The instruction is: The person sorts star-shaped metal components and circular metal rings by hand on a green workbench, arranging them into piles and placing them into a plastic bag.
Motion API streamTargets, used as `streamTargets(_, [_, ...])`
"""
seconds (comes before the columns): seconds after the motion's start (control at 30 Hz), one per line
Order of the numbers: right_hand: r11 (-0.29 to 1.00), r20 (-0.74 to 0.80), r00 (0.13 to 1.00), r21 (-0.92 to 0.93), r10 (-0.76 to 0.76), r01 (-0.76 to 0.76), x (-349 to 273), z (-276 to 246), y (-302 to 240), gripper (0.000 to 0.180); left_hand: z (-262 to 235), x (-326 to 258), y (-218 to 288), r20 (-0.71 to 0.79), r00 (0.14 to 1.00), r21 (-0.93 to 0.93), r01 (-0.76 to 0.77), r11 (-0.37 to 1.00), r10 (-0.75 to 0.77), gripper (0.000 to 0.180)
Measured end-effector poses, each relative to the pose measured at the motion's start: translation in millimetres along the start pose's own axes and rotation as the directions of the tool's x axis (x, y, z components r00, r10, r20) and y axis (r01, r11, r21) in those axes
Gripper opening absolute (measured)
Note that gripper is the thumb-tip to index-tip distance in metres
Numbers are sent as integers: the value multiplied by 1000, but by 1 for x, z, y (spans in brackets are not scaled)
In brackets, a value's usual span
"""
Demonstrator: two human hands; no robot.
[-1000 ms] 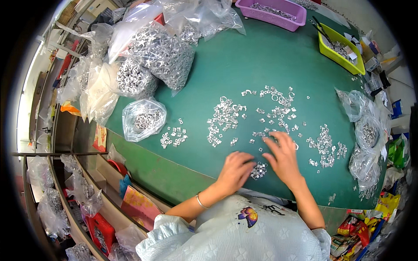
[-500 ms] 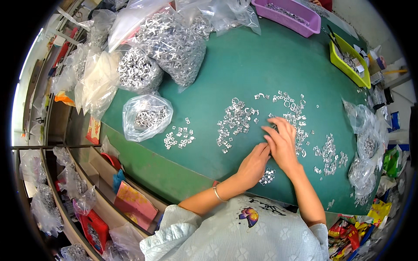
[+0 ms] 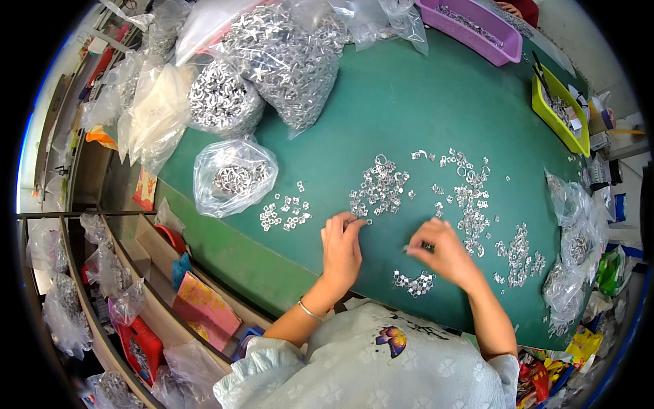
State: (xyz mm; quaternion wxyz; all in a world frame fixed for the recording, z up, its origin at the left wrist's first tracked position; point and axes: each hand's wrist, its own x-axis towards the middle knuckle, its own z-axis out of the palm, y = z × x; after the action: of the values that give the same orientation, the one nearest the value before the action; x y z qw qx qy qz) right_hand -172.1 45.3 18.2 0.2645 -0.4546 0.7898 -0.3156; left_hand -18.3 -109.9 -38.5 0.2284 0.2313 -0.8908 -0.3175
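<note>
L hand [image 3: 342,249] is sitting just beside the silver pcs pile [image 3: 379,187] at its 1 o'clock — can't tell if gripping; R hand [image 3: 441,252] is pinching a tiny pc [image 3: 407,249] — silver cluster [image 3: 415,283] lying at its 7 o'clock.

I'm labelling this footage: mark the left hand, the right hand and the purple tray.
Left hand [image 3: 340,247], head view, back of the hand.
Right hand [image 3: 443,253], head view, back of the hand.
Purple tray [image 3: 463,38], head view, its near wall.

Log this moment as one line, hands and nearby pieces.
left hand: fingertips beside middle metal pile | right hand: blurred, grip unclear | small metal cluster: on green table, between right hand and shirt
</note>
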Motion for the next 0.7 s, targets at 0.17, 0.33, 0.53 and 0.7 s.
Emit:
streamTargets(0.17, [983,-82,988,-138,-133,121,21,-5,3,14,0,16,8,-26,999,4,-20,1000,20,27])
streamTargets(0.33, [924,-409,865,-355,-290,142,93,11,16,16,2,32,24,35,999,189,-15,982,9,38])
streamTargets(0.53, [963,-362,913,-249,-188,99,80,4,21,15,1,38,-5,73,997,118,4,993,-12,36])
streamTargets(0.7, [954,99,982,240,159,-179,37,-12,-2,9,-9,38,-1,14,1000,115,6,993,-7,34])
